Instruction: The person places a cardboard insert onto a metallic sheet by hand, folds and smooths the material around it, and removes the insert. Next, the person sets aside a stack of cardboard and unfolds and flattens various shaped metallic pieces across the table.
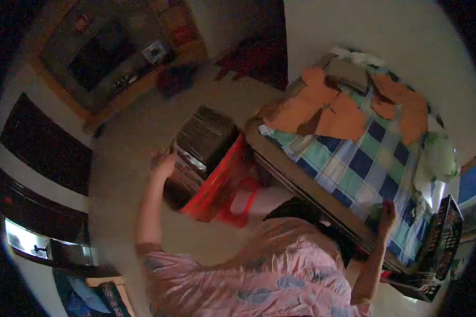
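Observation:
My left hand (164, 165) is at the left edge of a dark, boxy stack (206, 138), which looks layered and has a shiny patch on its near side. The fingers are blurred, and I cannot tell whether they touch it. A red plastic piece like a stool or small table (217, 185) is right beside the stack. My right hand (387, 214) is above the near part of the bed's checked sheet (359, 169). Its fingers look curled, but blur and dim light hide whether they hold anything.
Orange cut-out flat pieces (341, 119) lie on the bed's far half, around a brown flat piece (346, 74). A pale plastic bag (438, 158) sits at the right edge. A black crate (441, 248) stands near the right corner. The wooden bed edge (307, 195) runs between my arms.

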Available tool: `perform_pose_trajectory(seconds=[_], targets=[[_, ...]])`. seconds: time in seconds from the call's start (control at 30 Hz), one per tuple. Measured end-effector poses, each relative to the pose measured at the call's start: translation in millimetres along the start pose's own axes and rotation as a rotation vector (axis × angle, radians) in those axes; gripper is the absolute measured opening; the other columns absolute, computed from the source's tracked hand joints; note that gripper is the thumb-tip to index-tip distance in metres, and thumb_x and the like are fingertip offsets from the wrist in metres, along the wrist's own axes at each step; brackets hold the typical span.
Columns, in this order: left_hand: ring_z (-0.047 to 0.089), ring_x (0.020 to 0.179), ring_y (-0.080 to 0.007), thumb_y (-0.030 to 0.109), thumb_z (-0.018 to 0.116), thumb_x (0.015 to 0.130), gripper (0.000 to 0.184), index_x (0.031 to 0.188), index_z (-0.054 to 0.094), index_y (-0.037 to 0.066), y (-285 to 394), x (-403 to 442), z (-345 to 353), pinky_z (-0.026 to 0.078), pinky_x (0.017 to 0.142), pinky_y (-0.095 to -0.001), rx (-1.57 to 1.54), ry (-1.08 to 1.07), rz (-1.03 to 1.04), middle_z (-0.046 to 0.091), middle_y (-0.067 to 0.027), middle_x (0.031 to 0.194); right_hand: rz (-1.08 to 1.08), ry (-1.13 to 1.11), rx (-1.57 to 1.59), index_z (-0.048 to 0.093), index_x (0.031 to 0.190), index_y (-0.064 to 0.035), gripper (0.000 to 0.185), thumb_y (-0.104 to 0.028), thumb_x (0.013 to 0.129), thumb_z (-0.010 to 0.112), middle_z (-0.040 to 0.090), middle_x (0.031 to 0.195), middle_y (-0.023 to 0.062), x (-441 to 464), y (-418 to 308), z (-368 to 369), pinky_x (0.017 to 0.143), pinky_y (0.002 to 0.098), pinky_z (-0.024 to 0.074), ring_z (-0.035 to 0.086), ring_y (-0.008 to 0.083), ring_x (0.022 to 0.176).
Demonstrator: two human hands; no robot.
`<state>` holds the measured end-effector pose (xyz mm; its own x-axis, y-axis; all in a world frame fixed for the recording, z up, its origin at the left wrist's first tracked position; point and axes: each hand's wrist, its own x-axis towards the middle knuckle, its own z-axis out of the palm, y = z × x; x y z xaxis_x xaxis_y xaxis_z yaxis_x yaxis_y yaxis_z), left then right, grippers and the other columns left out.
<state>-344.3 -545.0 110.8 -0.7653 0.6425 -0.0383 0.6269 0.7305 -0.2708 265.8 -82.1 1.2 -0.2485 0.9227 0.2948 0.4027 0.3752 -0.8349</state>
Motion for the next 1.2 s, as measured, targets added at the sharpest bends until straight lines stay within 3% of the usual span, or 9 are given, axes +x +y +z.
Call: perform_pose_trajectory(seconds=[0.13, 0.27, 0.37, 0.47, 0.57, 0.67, 0.77, 0.97, 1.2], targets=[[0.024, 0.137, -0.0306, 0.017, 0.063, 0.080, 0.040, 0.120, 0.059, 0.019, 19.3, 22.0, 6.8, 0.015, 0.109, -0.0601, -0.332, 0.037, -0.014, 0.035, -0.0118, 0.145, 0.041, 0.004, -0.109, 0.062, 0.103, -0.0053, 0.016, -0.009, 0.090, 0.053, 0.064, 0.090, 0.0033, -1.0, -11.7, -0.9, 0.074, 0.0260, 0.0451, 0.058, 0.0126, 0.085], [0.009, 0.141, -0.0306, 0.023, 0.071, 0.074, 0.036, 0.109, 0.064, 0.020, 90.0, 3.2, -64.8, 0.012, 0.109, -0.0622, -0.201, -0.186, 0.151, 0.024, -0.0126, 0.150, 0.282, -0.047, -0.003, 0.062, 0.103, -0.0037, 0.017, -0.008, 0.090, 0.053, 0.065, 0.091, 0.0046, -0.5, -16.2, -6.5, 0.075, 0.0270, 0.0456, 0.058, 0.0140, 0.084], [0.006, 0.142, -0.0314, 0.024, 0.073, 0.073, 0.029, 0.100, 0.066, 0.016, 98.5, -4.0, -15.5, 0.011, 0.109, -0.0619, -0.231, -0.118, 0.222, 0.019, -0.0119, 0.151, -0.026, 0.023, 0.007, 0.063, 0.100, -0.0034, 0.014, -0.007, 0.090, 0.053, 0.063, 0.088, 0.0031, -4.2, -22.5, -2.5, 0.074, 0.0254, 0.0451, 0.057, 0.0118, 0.082], [0.009, 0.141, -0.0325, 0.021, 0.076, 0.071, 0.026, 0.093, 0.066, 0.011, 93.4, -22.8, -14.8, 0.014, 0.109, -0.0614, -0.201, -0.019, 0.187, 0.013, -0.0117, 0.153, 0.300, -0.028, 0.069, 0.062, 0.098, -0.0030, 0.012, -0.007, 0.091, 0.053, 0.061, 0.087, 0.0020, -2.7, -31.3, -3.5, 0.075, 0.0239, 0.0442, 0.054, 0.0094, 0.081], [0.012, 0.140, -0.0355, 0.021, 0.077, 0.069, 0.051, 0.115, 0.058, 0.015, 59.8, -22.1, 27.4, 0.016, 0.108, -0.0613, -0.278, 0.368, 0.191, 0.011, -0.0160, 0.152, 0.236, -0.056, 0.358, 0.062, 0.098, -0.0035, 0.011, -0.008, 0.092, 0.053, 0.060, 0.086, 0.0007, -0.1, -3.3, -1.0, 0.073, 0.0223, 0.0429, 0.053, 0.0077, 0.081], [0.015, 0.138, -0.0392, 0.023, 0.080, 0.065, 0.084, 0.137, 0.037, 0.019, 80.6, -48.2, -7.7, 0.017, 0.108, -0.0596, -0.532, 0.310, 0.064, 0.009, -0.0199, 0.151, 0.038, -0.039, 0.081, 0.062, 0.099, -0.0041, 0.011, -0.009, 0.093, 0.054, 0.060, 0.086, -0.0004, 0.9, 9.9, -0.5, 0.072, 0.0217, 0.0423, 0.053, 0.0075, 0.080], [0.014, 0.138, -0.0412, 0.026, 0.082, 0.061, 0.106, 0.146, 0.019, 0.019, 81.6, -55.6, 15.7, 0.016, 0.109, -0.0572, -0.431, 0.170, -0.072, 0.010, -0.0219, 0.150, -0.021, -0.038, -0.005, 0.061, 0.099, -0.0045, 0.011, -0.008, 0.092, 0.054, 0.059, 0.087, -0.0009, 1.7, 17.1, -0.7, 0.073, 0.0212, 0.0426, 0.054, 0.0075, 0.080], [0.014, 0.139, -0.0387, 0.022, 0.079, 0.063, 0.081, 0.135, 0.044, 0.022, 56.6, -60.8, 38.1, 0.014, 0.109, -0.0593, -0.632, 0.260, 0.078, 0.011, -0.0187, 0.151, 0.233, 0.010, 0.503, 0.062, 0.100, -0.0048, 0.011, -0.007, 0.091, 0.056, 0.062, 0.089, -0.0004, -2.0, 23.0, 5.1, 0.074, 0.0219, 0.0437, 0.055, 0.0069, 0.082], [0.016, 0.139, -0.0357, 0.010, 0.075, 0.061, 0.062, 0.120, 0.057, 0.017, 58.1, -58.4, 54.8, 0.019, 0.110, -0.0536, -0.339, 0.122, 0.110, 0.015, -0.0143, 0.151, 0.184, -0.029, 0.404, 0.062, 0.099, -0.0032, 0.011, -0.005, 0.091, 0.055, 0.063, 0.088, 0.0001, -2.1, 15.3, 4.5, 0.075, 0.0220, 0.0440, 0.056, 0.0075, 0.083]])
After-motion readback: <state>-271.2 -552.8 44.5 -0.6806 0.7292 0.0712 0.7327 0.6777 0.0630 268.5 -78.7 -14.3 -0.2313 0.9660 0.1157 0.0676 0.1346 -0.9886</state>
